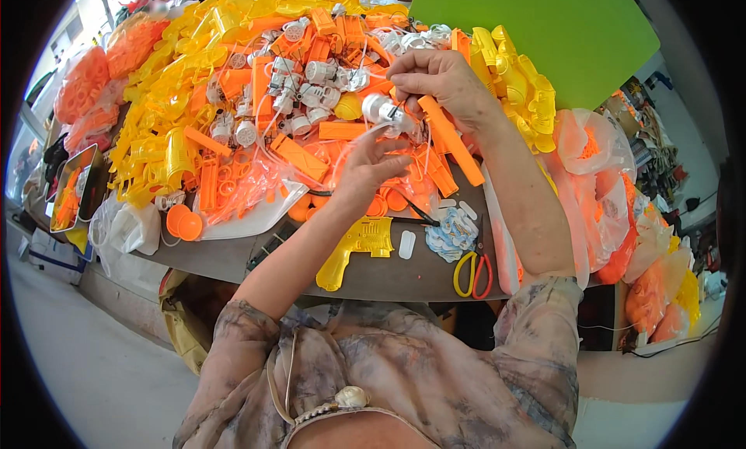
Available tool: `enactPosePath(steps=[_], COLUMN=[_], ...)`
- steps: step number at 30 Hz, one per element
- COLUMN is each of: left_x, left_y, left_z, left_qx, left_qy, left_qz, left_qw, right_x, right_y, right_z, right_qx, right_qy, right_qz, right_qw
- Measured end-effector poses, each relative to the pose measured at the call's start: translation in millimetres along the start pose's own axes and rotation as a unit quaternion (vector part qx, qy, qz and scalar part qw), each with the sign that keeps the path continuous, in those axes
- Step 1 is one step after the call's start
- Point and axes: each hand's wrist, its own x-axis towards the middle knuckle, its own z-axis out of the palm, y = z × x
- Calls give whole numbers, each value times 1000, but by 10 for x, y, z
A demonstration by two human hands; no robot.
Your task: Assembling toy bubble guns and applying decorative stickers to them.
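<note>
My right hand (447,83) is raised over the front of the heap, thumb and index finger pinched on a thin dark wire. Beneath that palm a long orange plastic case (451,142) hangs at a slant. Between my hands is a white cylindrical part (388,113), blurred by motion and close to the wire. My left hand (374,160) is just below it, palm up with its fingers apart; whether the fingertips touch the white part cannot be made out. Behind both hands lie similar white cylindrical parts (320,95) and orange cases (299,155), with wires among them.
Yellow toy-gun shells (159,99) pile up at left. Near the front edge lie a yellow gun-shaped half (353,243), scissors (473,274) and a stack of small light-blue pieces (452,235). Filled plastic bags (594,192) crowd the right side. A green board (536,37) stands behind.
</note>
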Motion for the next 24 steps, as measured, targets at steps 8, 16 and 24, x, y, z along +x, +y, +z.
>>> enactPosePath(steps=[8, 16, 24], left_x=[-182, -381, -532], left_y=[299, 338, 202], left_z=[-133, -388, -665], left_qx=[-279, -339, -321], left_qy=[29, -46, 6], left_qz=[72, 73, -70], left_qw=[957, 937, 944], right_x=[-89, -287, -158], right_y=[-42, 125, 392], right_z=[265, 359, 429], right_qx=[122, 47, -254], right_qy=[-36, -82, -137], right_qz=[-14, -17, -128], right_qw=[992, 995, 949])
